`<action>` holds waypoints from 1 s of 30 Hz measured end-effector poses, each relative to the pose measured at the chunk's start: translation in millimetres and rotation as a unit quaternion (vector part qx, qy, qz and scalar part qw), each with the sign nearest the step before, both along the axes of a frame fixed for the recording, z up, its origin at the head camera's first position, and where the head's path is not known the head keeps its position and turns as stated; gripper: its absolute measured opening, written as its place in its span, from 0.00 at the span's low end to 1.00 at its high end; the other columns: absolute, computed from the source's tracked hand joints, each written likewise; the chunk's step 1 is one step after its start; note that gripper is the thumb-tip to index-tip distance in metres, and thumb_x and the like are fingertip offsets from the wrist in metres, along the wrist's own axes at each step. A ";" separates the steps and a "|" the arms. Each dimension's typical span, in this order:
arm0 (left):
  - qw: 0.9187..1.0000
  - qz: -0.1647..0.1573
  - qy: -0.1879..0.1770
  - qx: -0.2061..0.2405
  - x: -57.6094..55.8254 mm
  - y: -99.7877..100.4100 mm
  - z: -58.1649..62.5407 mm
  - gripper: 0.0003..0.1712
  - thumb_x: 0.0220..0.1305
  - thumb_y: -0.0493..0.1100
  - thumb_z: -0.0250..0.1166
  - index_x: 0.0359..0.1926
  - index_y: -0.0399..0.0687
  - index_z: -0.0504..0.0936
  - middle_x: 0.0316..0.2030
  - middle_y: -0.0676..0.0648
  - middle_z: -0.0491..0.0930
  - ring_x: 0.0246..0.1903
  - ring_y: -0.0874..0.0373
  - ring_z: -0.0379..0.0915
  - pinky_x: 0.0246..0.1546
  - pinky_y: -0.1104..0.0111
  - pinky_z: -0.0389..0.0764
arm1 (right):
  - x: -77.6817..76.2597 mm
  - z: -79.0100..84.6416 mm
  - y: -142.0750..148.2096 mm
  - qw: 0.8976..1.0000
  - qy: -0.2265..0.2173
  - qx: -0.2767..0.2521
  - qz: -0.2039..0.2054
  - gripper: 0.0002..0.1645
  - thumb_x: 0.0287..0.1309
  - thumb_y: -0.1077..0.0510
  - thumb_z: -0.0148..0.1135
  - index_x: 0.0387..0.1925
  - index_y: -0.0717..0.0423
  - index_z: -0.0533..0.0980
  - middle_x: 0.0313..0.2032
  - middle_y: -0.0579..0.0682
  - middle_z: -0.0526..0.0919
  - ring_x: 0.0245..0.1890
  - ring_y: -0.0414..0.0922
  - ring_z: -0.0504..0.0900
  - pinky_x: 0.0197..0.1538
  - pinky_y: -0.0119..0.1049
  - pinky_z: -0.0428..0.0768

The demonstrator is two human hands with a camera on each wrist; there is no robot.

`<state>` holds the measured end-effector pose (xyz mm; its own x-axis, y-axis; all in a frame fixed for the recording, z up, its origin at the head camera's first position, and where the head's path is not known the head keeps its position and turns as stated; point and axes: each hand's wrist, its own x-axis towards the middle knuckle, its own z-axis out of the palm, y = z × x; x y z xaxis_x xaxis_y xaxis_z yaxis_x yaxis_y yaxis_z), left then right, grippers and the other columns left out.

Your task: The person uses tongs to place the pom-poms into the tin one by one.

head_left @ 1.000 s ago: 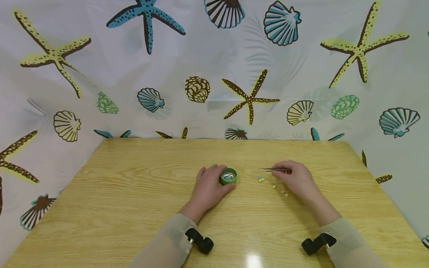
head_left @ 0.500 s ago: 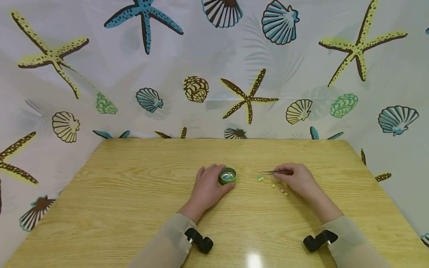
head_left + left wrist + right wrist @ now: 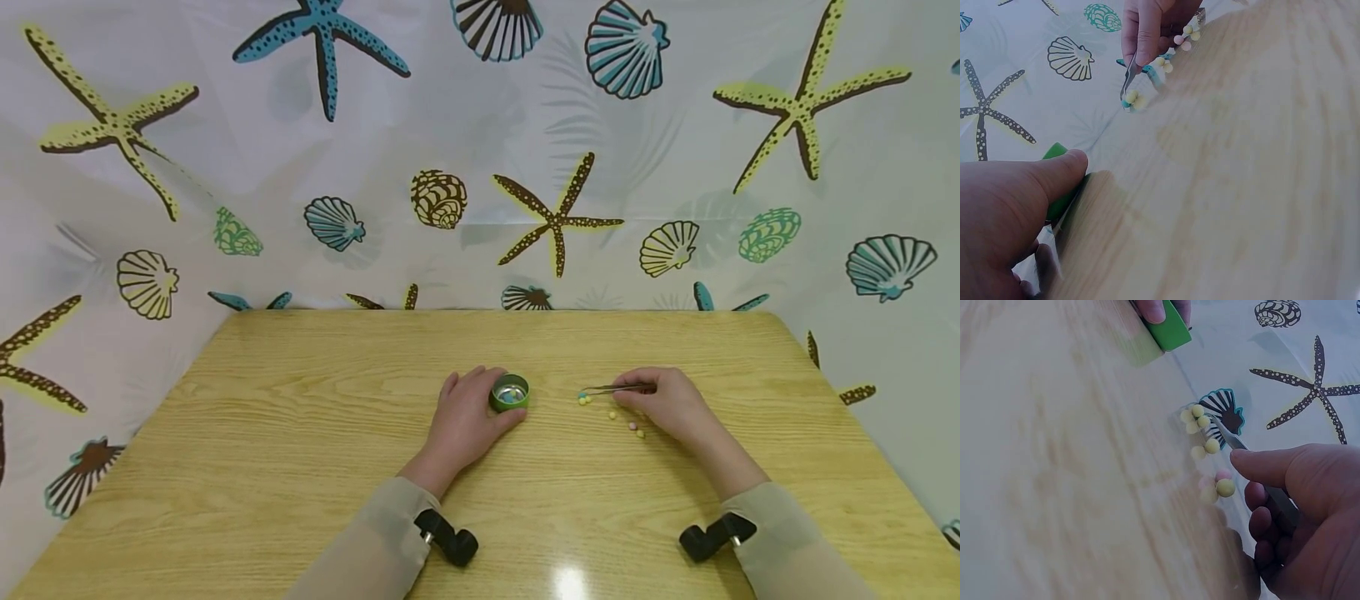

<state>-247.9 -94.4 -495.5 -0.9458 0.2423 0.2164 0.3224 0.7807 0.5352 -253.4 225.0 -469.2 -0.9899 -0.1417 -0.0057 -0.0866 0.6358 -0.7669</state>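
Fingers and thumb of my left hand (image 3: 467,423) grip a small round green tin (image 3: 512,407) standing on the table, with blue and yellow bits inside. My right hand (image 3: 666,403) pinches metal tweezers (image 3: 628,387), pointing left. Their tips are right at a small blue ball (image 3: 1125,104), which sits against two yellow balls (image 3: 582,402). Closer to my right hand lie a single yellow ball (image 3: 1212,445) and a pink ball (image 3: 1224,475) beside another yellow ball (image 3: 1225,487). In the right wrist view the tweezers (image 3: 1230,434) run out from between thumb and fingers.
The wood-grain table (image 3: 322,400) stretches out around both hands. A white cloth (image 3: 390,117) printed with starfish and shells hangs behind it and along both sides. Black wrist mounts (image 3: 450,537) are worn over light sleeves.
My right hand has come slightly nearer and to the right, and the tweezer tips have dropped from above the ball cluster to the blue ball. My left hand keeps its hold on the tin.
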 end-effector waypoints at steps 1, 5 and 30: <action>1.000 0.000 0.001 0.000 -0.1 0.2 0.0 0.39 0.72 0.57 0.78 0.74 0.43 0.79 0.70 0.41 0.81 0.78 0.41 0.66 0.83 0.40 0.50 | 0.1 0.0 0.0 1.000 0.000 0.002 0.000 0.14 0.75 0.53 0.73 0.55 0.57 0.90 0.53 0.55 0.90 0.52 0.52 0.86 0.56 0.50 0.82; 1.000 0.000 0.001 -0.001 -0.1 0.9 0.2 0.39 0.72 0.57 0.78 0.75 0.43 0.78 0.70 0.41 0.81 0.79 0.41 0.66 0.83 0.40 0.50 | 0.4 -0.4 0.7 1.000 0.001 0.005 -0.002 0.15 0.75 0.53 0.74 0.55 0.57 0.90 0.53 0.56 0.91 0.52 0.53 0.86 0.57 0.52 0.83; 1.000 0.001 0.002 -0.002 0.0 0.2 -0.2 0.39 0.71 0.57 0.78 0.74 0.43 0.79 0.70 0.41 0.81 0.79 0.41 0.66 0.83 0.40 0.50 | -0.6 1.7 3.5 1.000 -0.006 0.015 0.003 0.13 0.76 0.53 0.73 0.53 0.56 0.90 0.52 0.54 0.90 0.52 0.52 0.85 0.58 0.50 0.80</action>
